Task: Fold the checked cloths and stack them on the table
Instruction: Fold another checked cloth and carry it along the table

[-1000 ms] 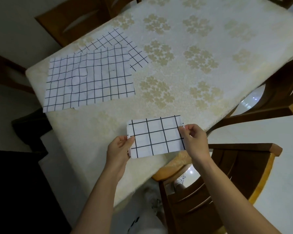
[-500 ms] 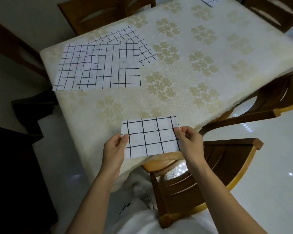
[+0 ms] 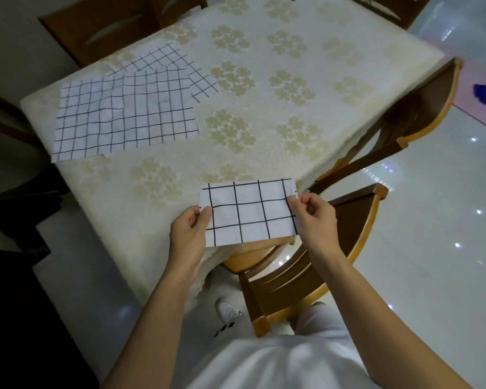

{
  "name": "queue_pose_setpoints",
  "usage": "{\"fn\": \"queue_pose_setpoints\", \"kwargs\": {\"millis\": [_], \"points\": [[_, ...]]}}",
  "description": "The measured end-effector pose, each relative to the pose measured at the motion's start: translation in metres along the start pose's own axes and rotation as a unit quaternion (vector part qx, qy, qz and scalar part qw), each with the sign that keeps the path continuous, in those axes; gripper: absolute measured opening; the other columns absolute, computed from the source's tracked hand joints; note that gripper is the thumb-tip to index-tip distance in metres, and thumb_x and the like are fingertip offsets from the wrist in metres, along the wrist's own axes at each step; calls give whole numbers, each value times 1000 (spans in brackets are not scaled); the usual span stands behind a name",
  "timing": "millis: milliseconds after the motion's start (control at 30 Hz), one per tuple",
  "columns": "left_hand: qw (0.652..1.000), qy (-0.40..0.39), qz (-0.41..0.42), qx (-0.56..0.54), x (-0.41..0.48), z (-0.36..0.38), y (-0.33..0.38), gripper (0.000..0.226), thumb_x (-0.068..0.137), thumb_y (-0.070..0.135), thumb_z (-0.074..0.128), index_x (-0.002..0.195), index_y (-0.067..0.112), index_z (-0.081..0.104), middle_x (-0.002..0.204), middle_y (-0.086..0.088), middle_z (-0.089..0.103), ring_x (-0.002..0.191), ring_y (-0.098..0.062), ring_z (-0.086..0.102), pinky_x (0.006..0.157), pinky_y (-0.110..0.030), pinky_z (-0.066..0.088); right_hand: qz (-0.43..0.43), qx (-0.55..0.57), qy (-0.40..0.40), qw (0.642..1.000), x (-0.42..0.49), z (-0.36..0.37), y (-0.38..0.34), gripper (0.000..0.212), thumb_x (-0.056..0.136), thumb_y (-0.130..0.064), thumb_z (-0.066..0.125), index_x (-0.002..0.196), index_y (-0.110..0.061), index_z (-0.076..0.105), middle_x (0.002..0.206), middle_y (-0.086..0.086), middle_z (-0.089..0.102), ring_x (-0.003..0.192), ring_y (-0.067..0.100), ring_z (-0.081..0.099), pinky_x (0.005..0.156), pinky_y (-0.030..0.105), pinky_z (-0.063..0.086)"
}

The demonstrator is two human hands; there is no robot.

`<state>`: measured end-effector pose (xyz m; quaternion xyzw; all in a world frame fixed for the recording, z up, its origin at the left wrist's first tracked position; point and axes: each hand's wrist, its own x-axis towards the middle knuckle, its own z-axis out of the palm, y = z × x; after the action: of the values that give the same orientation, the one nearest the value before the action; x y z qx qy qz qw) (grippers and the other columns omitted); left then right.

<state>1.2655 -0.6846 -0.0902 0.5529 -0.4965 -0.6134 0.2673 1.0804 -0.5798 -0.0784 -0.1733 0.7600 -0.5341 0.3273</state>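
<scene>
**Folded cloth in hand at the near table edge.** A small folded rectangle of white cloth with a bold black check (image 3: 250,211) is held flat at the near edge of the table covered in cream, flower-patterned fabric (image 3: 345,108). Whether it touches the fabric cannot be told. The left hand (image 3: 188,234) pinches its left short edge and the right hand (image 3: 314,217) pinches its right short edge, so both grasp the same piece. At the far left corner of the table lie two unfolded white checked cloths. The upper one (image 3: 124,116) is spread flat, partly covering a second, skewed one (image 3: 166,57). A brown wooden chair with a pale rim (image 3: 348,248) stands just beside the near corner.

By appearance the task is at an early stage. One cloth seems folded but not yet set down, no stack of folded cloths is visible, and at least the two flat cloths remain to be folded.
</scene>
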Motion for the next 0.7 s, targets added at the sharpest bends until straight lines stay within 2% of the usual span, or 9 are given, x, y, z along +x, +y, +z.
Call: {"fn": "queue_pose_setpoints", "kwargs": {"millis": [133,200,267,333,400,467,567,700], "points": [[1000,-7,12,17,-5,33,11,17,102,22,56,94,16,70,95,1,76,95,-16,72,82,-31,57,3,8,32,999,9,-29,1,23,98,-32,60,90,-11,67,88,19,67,79,32,65,76,51,56],[999,-8,14,32,-7,54,15,17,102,23,56,94,15,69,94,1,76,94,-15,72,78,-28,57,5,11,44,999,16,-48,5,22,98,-33,61,89,-14,67,87,18,67,81,34,66,77,53,56],[999,-11,15,43,-10,78,18,18,102,23,55,95,15,69,95,0,76,95,-17,72,82,-33,59,9,12,50,999,26,-70,10,24,97,-36,61,86,-15,66,86,20,66,81,35,65,75,51,56],[999,-15,19,48,-14,107,21,19,102,23,55,95,13,68,97,-5,75,97,-23,71,87,-40,58,12,13,57,998,37,-97,14,24,96,-35,61,83,-15,66,83,19,64,73,26,62,70,45,54],[998,-16,19,50,-21,140,23,19,102,22,54,94,12,67,96,-6,75,96,-24,71,86,-39,57,16,26,65,997,48,-128,18,26,96,-33,61,78,-15,63,76,13,61,70,15,57,68,41,50],[999,-17,14,48,-28,178,24,18,102,21,55,92,12,67,94,-2,75,93,-19,72,83,-35,57,21,38,73,996,62,-161,23,28,96,-34,61,78,-12,61,78,12,64,74,14,59,70,44,52],[998,-14,18,50,-35,234,27,20,102,19,55,89,10,66,85,2,74,83,-15,71,75,-30,57,20,40,74,996,83,-211,32,30,96,-35,60,83,-8,62,85,15,66,79,23,64,74,46,55],[999,-14,8,39,-46,303,30,16,102,19,55,95,11,67,88,1,75,80,-12,72,67,-25,57,16,49,83,995,105,-274,41,25,95,-32,61,75,-18,59,74,12,60,70,15,58,68,38,49]]}}
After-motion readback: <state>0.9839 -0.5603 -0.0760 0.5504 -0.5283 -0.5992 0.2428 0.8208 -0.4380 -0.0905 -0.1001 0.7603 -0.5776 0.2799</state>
